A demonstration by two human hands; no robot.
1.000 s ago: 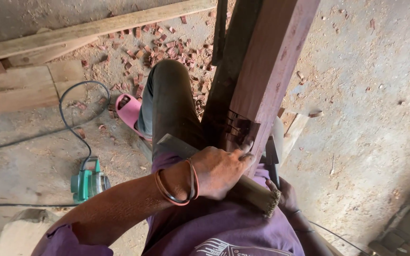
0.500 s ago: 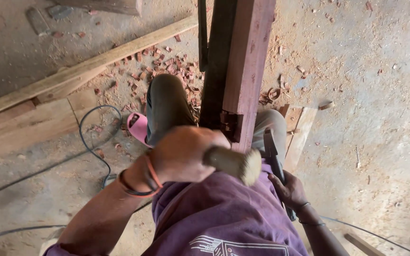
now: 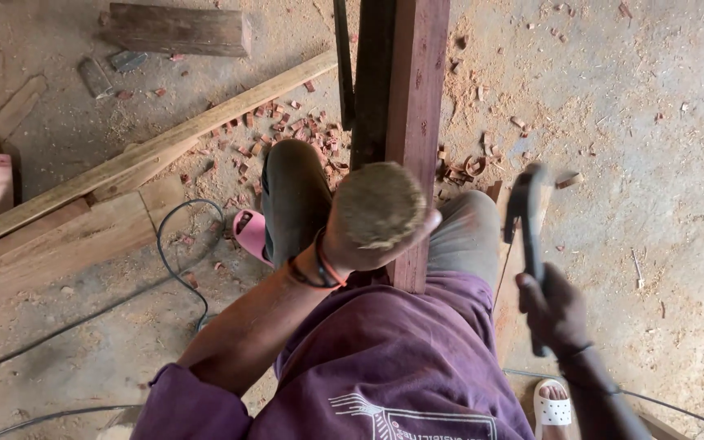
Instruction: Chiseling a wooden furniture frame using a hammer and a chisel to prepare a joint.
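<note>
The dark red squared timber beam (image 3: 417, 122) stands between my knees, its long axis running straight away from me toward the top of the view, its near end hidden behind my left hand (image 3: 360, 236). It is smooth-planed, reddish-brown, with a darker face on its left side. My left hand is nearer to it, overlapping its near end, fingers closed round a round pale wooden handle (image 3: 379, 204) whose frayed butt end faces the camera; what the handle carries below I cannot tell. My right hand (image 3: 554, 314) is to the right of the beam and apart from it, wrapped tight about the dark shaft of a hammer-like tool (image 3: 527, 216) held raised, its head blurred. Red wood chips (image 3: 287, 130) lie scattered on the dusty floor (image 3: 653, 163) around the beam, pale planks (image 3: 148, 155) and a black cable (image 3: 177, 261) to the left.
</note>
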